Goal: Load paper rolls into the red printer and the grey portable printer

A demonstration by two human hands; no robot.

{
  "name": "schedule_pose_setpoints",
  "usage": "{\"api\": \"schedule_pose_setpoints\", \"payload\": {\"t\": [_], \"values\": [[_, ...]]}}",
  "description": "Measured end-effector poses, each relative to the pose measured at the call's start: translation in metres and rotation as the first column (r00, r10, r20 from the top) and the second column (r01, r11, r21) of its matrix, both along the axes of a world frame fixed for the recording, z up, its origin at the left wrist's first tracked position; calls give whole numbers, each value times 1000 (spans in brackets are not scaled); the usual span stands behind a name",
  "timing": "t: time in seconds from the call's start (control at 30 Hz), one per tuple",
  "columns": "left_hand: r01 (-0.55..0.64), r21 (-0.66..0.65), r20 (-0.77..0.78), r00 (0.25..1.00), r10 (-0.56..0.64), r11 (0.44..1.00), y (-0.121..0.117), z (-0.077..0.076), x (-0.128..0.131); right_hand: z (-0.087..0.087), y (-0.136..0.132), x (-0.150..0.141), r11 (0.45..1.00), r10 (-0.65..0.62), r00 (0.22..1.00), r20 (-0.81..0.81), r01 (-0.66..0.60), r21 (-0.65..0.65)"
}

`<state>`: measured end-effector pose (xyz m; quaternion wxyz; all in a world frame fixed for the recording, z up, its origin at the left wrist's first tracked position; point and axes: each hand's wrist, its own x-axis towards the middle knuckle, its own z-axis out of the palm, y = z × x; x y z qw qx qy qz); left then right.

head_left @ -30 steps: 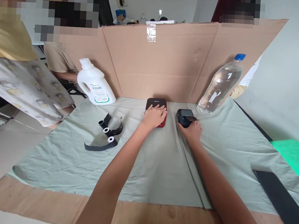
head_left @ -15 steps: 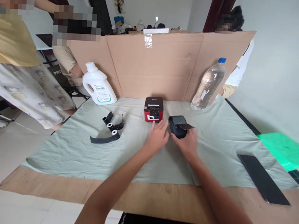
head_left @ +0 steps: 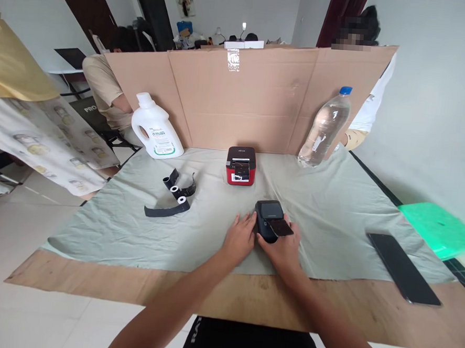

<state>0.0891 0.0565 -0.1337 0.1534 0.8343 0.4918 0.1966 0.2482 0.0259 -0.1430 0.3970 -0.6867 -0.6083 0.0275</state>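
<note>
A small black printer (head_left: 268, 218) with its flap open lies on the pale green cloth (head_left: 332, 211), near the front of it. My right hand (head_left: 285, 251) grips the printer's near right side. My left hand (head_left: 239, 238) rests against its left side, fingers stretched flat on the cloth. A red and black printer (head_left: 241, 165) stands farther back in the middle, untouched. Black strips with small paper rolls (head_left: 173, 199) lie to the left.
A white detergent jug (head_left: 155, 130) and a clear water bottle (head_left: 324, 128) stand against the cardboard screen (head_left: 241, 96). A dark phone (head_left: 403, 267) lies at the right, beside a green object (head_left: 437, 228). People sit or stand behind the screen and at the left.
My left hand left the red printer and came to the black one. My right hand drew the black printer toward me across the cloth. The view pulled back.
</note>
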Motion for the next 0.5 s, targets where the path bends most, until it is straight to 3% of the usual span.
{"api": "schedule_pose_setpoints", "payload": {"t": [0.37, 0.5], "values": [[-44, 119, -243, 967, 72, 992, 8, 12, 0, 5, 0, -2, 1000, -12, 999, -36, 12, -17], [53, 113, -284, 959, -19, 992, 13, 14, -1, 4, -1, -2, 1000, -19, 999, -40, 17, -26]]}}
